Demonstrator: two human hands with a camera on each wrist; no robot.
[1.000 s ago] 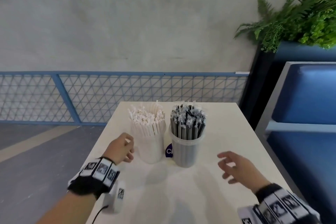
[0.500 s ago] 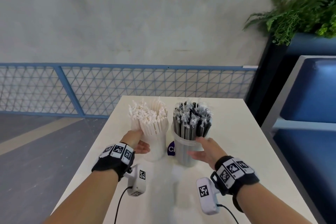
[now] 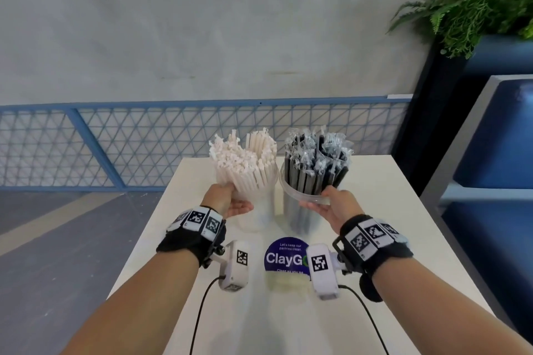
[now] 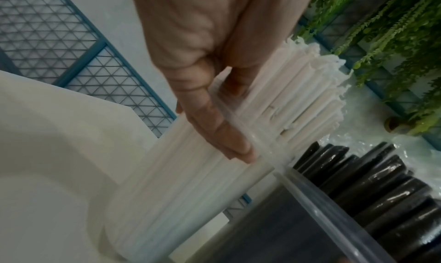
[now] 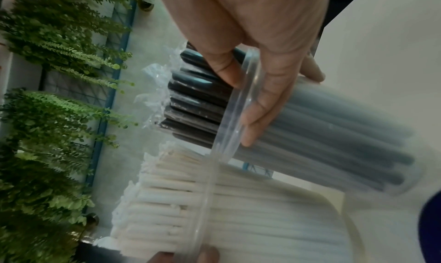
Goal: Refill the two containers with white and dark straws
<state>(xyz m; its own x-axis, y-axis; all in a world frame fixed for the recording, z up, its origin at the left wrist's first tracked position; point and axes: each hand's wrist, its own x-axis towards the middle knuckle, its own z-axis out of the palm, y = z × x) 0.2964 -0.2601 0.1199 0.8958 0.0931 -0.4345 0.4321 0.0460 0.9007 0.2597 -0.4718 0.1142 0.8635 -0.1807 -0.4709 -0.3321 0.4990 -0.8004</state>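
Two clear plastic containers are held side by side above the white table. The left container is packed with white straws; my left hand grips it just under the rim, thumb over the edge. The right container is full of dark wrapped straws; my right hand grips its rim, thumb inside against the straws. Both containers tilt slightly toward me.
A round blue ClayGo sticker lies on the table under the containers. A blue mesh railing runs behind the table. A blue bench and a planter with ferns stand at the right.
Both hands came in from the table's sides, closed on the two containers and lifted them up and toward me, uncovering the blue sticker.
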